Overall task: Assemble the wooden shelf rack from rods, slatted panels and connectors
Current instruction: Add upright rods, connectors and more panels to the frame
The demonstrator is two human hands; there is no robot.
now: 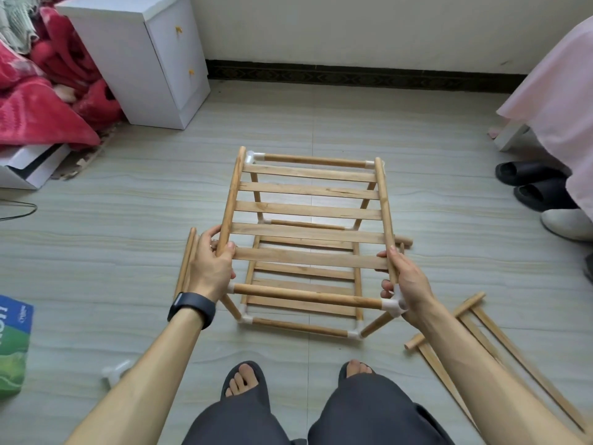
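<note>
Pale wooden slatted rack (308, 211) held by side rails: left hand (210, 264) fingers curled round left, right hand (409, 281) round right; loose wooden rods (187, 252) laid beside left edge.

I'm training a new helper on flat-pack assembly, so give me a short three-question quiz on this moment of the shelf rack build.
1. True or false: the left hand holds nothing.
2. The right hand grips the top slatted panel by its right side rod, next to what? A) a white connector B) a slipper C) a cabinet
3. Fill in: a spare slatted panel lies on the floor to the person's ____.

Key: 1 false, it grips the left side rod. 2 A. 3 right.
</note>
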